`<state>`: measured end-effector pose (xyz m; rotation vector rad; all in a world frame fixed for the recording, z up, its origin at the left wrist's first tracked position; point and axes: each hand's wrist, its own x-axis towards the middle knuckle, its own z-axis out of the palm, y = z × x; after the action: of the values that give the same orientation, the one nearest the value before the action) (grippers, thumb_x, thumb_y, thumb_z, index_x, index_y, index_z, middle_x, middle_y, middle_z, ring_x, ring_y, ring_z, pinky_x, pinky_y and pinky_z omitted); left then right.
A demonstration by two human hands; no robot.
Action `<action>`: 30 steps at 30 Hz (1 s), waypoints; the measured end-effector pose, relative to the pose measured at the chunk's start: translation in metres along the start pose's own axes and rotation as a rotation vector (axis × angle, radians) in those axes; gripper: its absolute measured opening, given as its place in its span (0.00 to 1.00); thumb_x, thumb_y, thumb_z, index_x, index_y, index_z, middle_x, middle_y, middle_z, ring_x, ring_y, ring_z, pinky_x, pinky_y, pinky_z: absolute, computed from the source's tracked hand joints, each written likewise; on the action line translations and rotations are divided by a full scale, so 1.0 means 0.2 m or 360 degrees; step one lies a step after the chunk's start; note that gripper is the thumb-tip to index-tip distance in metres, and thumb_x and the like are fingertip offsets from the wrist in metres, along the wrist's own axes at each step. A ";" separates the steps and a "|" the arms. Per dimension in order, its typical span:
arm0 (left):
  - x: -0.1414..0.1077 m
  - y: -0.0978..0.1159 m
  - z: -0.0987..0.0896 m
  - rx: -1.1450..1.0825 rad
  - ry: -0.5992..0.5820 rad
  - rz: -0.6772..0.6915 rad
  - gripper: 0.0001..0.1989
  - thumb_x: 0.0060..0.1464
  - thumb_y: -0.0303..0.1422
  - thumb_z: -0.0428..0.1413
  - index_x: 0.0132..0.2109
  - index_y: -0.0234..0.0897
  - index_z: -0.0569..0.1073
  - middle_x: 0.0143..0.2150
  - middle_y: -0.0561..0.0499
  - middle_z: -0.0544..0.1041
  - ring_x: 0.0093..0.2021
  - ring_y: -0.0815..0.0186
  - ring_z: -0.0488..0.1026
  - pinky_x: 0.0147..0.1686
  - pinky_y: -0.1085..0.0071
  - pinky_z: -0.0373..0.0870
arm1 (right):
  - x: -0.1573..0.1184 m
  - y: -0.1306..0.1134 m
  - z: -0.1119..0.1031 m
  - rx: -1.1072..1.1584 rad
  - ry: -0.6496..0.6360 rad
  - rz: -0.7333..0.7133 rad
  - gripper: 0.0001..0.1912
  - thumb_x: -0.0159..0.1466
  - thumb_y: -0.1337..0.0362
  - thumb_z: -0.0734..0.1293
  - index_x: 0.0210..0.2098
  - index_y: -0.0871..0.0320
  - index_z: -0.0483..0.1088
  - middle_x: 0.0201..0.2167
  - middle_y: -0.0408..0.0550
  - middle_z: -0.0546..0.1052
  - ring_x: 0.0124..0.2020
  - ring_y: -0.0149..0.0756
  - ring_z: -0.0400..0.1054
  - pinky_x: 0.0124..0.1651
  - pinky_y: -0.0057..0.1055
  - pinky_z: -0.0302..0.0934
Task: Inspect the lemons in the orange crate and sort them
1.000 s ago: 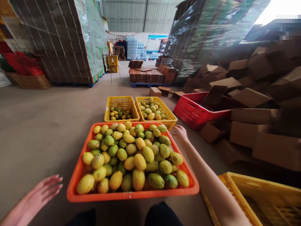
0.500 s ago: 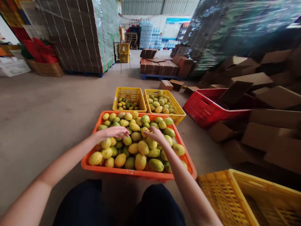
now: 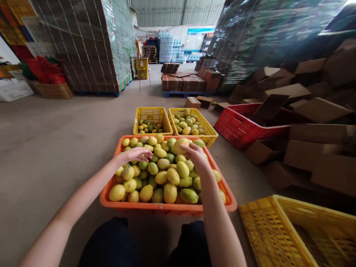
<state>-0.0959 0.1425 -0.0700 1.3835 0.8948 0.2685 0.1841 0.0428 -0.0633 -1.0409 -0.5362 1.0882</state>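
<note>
Yellow round fruit (image 3: 180, 145) sits clamped in my right hand (image 3: 198, 155); left hand (image 3: 135, 154) fingers lie flat, together, on fruits in the orange plastic crate (image 3: 167, 208); I can read no writing.

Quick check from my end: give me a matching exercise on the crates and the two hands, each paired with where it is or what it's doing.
Things:
1. right hand
2. left hand
3. red crate
4. orange crate

States:
A. holds cardboard, right of the yellow crates
B. lifting a yellow fruit
C. heaped with fruit, nearest the person
D. palm down on the fruit pile

Pairs: 1-B, 2-D, 3-A, 4-C
</note>
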 end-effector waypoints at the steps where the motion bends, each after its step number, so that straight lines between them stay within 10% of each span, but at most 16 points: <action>1: 0.02 -0.01 0.01 0.0008 0.0002 -0.0014 0.18 0.64 0.42 0.56 0.49 0.31 0.80 0.53 0.38 0.84 0.50 0.54 0.79 0.59 0.57 0.68 | -0.04 -0.05 -0.01 0.0078 0.0006 -0.0048 0.10 0.55 0.68 0.77 0.35 0.55 0.75 0.31 0.41 0.81 0.35 0.35 0.76 0.35 0.27 0.72; 8: 0.33 0.08 0.31 0.0242 -0.0232 -0.0066 0.17 0.67 0.36 0.50 0.49 0.26 0.78 0.52 0.39 0.84 0.53 0.53 0.80 0.54 0.62 0.70 | -0.22 -0.17 -0.18 0.0548 0.0378 -0.0314 0.15 0.60 0.52 0.73 0.39 0.56 0.75 0.33 0.45 0.81 0.30 0.35 0.77 0.31 0.30 0.72; 18: 0.94 0.19 0.89 0.0851 0.0220 0.0076 0.20 0.53 0.29 0.68 0.52 0.29 0.76 0.75 0.32 0.64 0.78 0.37 0.50 0.75 0.57 0.45 | -0.21 -0.14 -0.34 0.0426 0.0539 -0.0013 0.13 0.56 0.57 0.76 0.35 0.55 0.72 0.27 0.39 0.80 0.23 0.31 0.73 0.25 0.26 0.70; 30: 1.00 0.15 0.92 0.1094 0.0320 0.0153 0.12 0.54 0.29 0.67 0.39 0.25 0.74 0.69 0.32 0.73 0.74 0.38 0.59 0.74 0.57 0.50 | -0.29 -0.21 -0.50 0.0530 0.0630 -0.0189 0.15 0.56 0.53 0.75 0.35 0.54 0.71 0.31 0.39 0.78 0.26 0.30 0.73 0.29 0.27 0.70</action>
<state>0.1705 0.1449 -0.1337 2.0641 1.1480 0.1788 0.2585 -0.0555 -0.0637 -0.8863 -0.0905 0.8038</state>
